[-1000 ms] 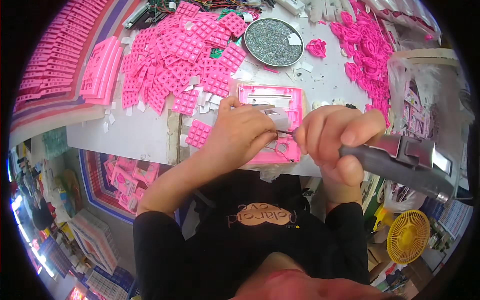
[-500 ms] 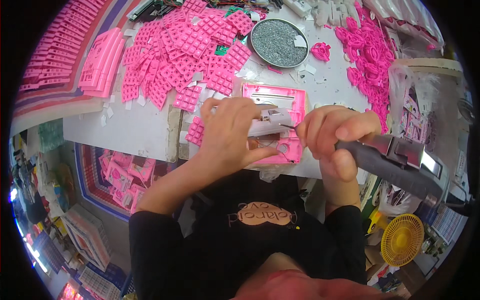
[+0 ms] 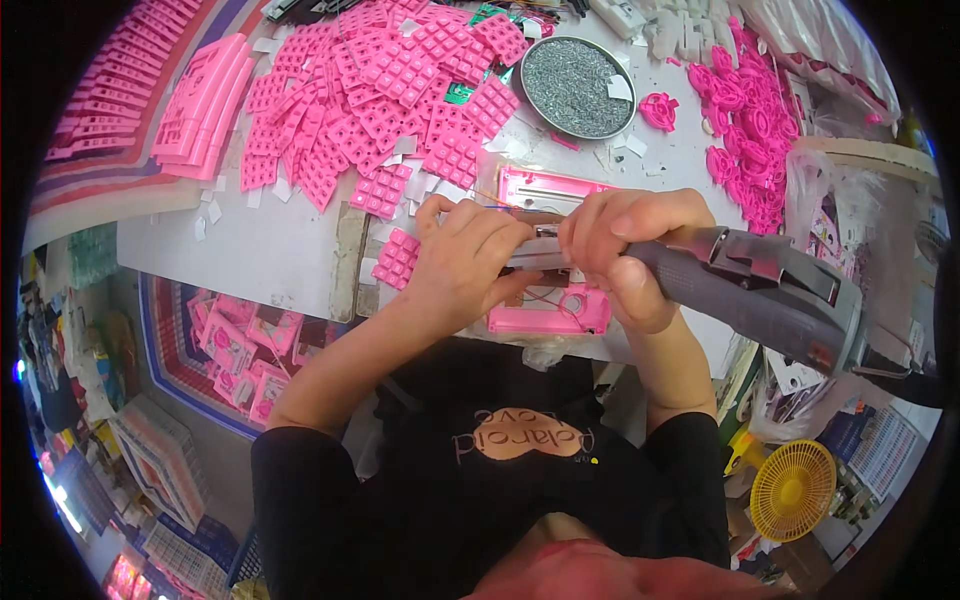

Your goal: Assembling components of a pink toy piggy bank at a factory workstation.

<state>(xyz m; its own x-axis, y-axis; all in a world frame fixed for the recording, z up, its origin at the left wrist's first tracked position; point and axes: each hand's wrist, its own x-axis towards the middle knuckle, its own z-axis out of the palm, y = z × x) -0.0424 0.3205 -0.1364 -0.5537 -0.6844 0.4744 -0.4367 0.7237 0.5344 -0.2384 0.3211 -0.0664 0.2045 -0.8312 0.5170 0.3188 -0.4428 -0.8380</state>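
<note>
Screwing, seemingly: right hand [image 3: 635, 245] wrapped round screwdriver [image 3: 750, 295], left hand [image 3: 455, 255] pinching white part [image 3: 530, 259] by desk [image 3: 230, 250] front edge; steady pressure needed next.

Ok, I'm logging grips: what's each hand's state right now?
Left hand: at the pale grey plastic part; whether closed on it cannot be told.
Right hand: closed around the dark grey cylindrical handheld tool.

The right grip [image 3: 635, 250], with the grey driver [image 3: 745, 300], now covers part of the pink casing [image 3: 545, 319]. The left grip [image 3: 455, 258] draws its thumb in again.
</note>
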